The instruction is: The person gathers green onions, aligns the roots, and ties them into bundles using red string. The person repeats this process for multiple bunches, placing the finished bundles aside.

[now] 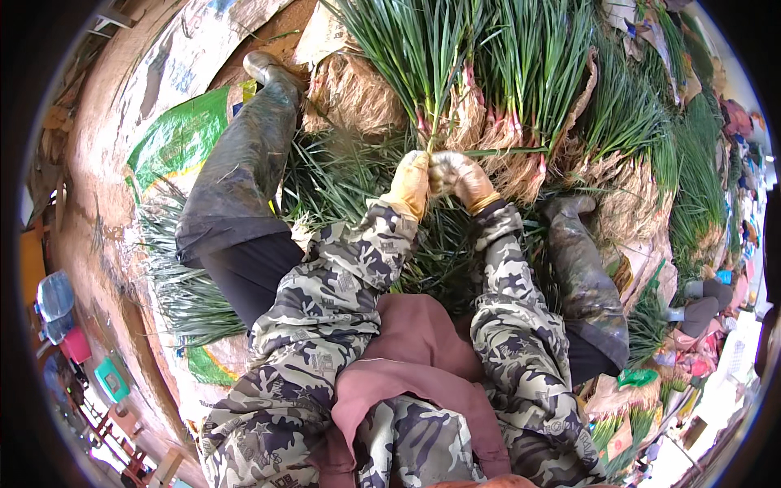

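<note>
My left hand (pixel 410 183), in a yellowish work glove, is closed around the lower part of a thin scallion stalk (pixel 432 139) that points away from me. Right beside it, my gloved right hand (pixel 460 175) curls in with its fingers at the same stalk. Motion blurs those fingers, so their grip is unclear. Just beyond my hands stand bundled scallions (pixel 518 67) with long green leaves, pinkish stems and tan fibrous roots (pixel 467 119). Loose green leaves (pixel 451 244) lie in a heap under my wrists. One long leaf (pixel 506 150) stretches to the right of my right hand.
My muddy boots stand either side, the left boot (pixel 238 140) on green-and-white sacking (pixel 183 140), the right boot (pixel 586 262) by more root bundles (pixel 628 201). Cut leaves (pixel 189 280) lie at left. Another person's feet (pixel 701 305) show at far right. A teal object (pixel 111 379) rests on the floor.
</note>
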Available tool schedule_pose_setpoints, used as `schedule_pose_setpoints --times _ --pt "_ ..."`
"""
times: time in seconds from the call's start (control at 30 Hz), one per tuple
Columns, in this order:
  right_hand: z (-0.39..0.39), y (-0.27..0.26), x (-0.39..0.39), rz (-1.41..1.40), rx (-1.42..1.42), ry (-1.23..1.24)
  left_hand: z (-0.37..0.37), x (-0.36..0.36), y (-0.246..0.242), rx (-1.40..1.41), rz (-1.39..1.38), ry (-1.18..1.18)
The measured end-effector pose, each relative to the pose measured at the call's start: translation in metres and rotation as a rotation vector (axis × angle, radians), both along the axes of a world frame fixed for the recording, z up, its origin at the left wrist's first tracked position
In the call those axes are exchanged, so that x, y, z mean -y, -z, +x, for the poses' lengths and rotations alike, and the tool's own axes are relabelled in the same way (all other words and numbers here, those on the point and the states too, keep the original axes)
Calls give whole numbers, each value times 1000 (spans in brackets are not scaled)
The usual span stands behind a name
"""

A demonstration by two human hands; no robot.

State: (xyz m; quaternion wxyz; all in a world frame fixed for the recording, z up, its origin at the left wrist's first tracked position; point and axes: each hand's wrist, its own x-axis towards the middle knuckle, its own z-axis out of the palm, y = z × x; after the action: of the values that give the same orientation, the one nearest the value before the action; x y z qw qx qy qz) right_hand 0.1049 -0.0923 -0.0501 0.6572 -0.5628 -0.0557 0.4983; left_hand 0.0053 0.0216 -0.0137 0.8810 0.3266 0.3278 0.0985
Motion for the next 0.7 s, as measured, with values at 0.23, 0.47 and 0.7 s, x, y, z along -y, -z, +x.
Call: schedule_pose_setpoints --times 0.23,0.47,0.7 --pt "-23 -31 -70 -694 1240 -181 -19 2 33 -269 786 33" --pt "14 -35 -59 -587 711 -157 -23 -30 -41 109 -266 35" --pt "19 -54 -75 -833 1263 -456 -24 -61 7 236 -426 -59"
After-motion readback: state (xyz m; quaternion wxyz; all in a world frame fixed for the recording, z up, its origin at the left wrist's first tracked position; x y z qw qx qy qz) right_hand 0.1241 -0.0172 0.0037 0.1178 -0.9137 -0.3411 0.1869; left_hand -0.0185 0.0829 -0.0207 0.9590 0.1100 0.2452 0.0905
